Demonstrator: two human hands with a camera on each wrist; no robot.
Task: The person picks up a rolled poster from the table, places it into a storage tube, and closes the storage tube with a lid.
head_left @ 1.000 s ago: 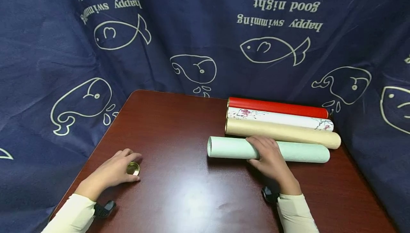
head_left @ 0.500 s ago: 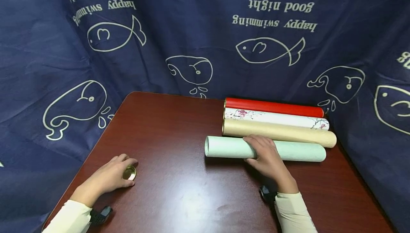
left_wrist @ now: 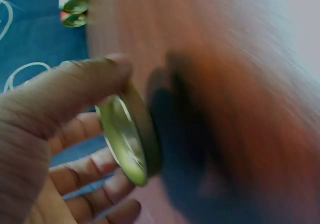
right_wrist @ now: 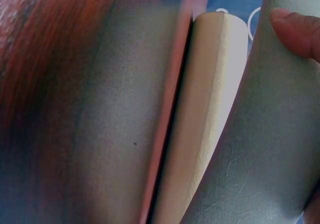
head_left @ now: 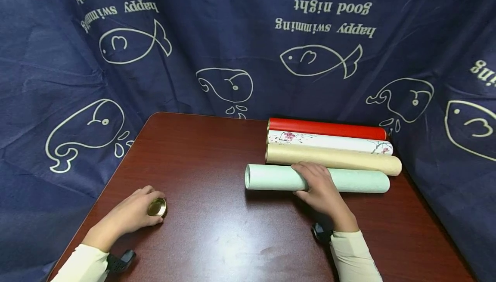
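Observation:
Between the thumb and fingers of my left hand [head_left: 133, 213] is a round gold metal lid [head_left: 157, 208], its hollow side facing the head camera. In the left wrist view, the thumb presses on the rim of the lid [left_wrist: 122, 134] and the fingers spread behind it. My right hand [head_left: 319, 189] grips a pale green cardboard tube [head_left: 271, 178] around its middle. This tube lies crosswise, with its left end showing a hollow opening. In the right wrist view, the thumb lies along the green tube [right_wrist: 260, 149].
Behind the green tube lie a beige tube [head_left: 333, 157], a white tube with a floral print [head_left: 329, 141] and a red tube [head_left: 325, 128], side by side. The dark red table [head_left: 201, 157] meets a blue cloth [head_left: 217, 28] with fish and whale drawings at the back.
The lid has turned a little in my left hand, so more of its inside shows. My right hand keeps its grip on the green tube. The whole head view has shifted slightly.

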